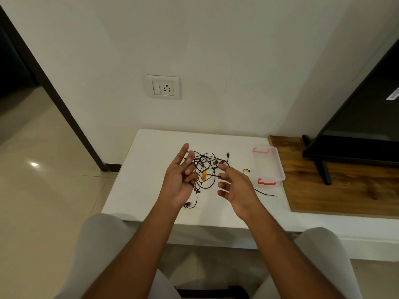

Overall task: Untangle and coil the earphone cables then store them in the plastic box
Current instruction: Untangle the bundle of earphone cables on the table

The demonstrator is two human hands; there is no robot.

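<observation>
A tangle of thin black earphone cables (pixel 206 164) hangs between my hands above the white table (pixel 151 169). A small orange piece (pixel 204 176) sits in the tangle. My left hand (pixel 180 180) is raised with fingers spread, and cable loops run over its lower fingers and down to a plug (pixel 187 204) near the table. My right hand (pixel 236 186) pinches a strand between thumb and forefinger. The clear plastic box (pixel 278 164) with red latches lies at the table's right edge, to the right of my right hand.
A loose black cable end (pixel 266 193) trails on the table below the box. A USB plug (pixel 228 154) points up behind the tangle. A wooden shelf (pixel 345 190) with a dark TV adjoins on the right. A wall socket (pixel 163 87) is above.
</observation>
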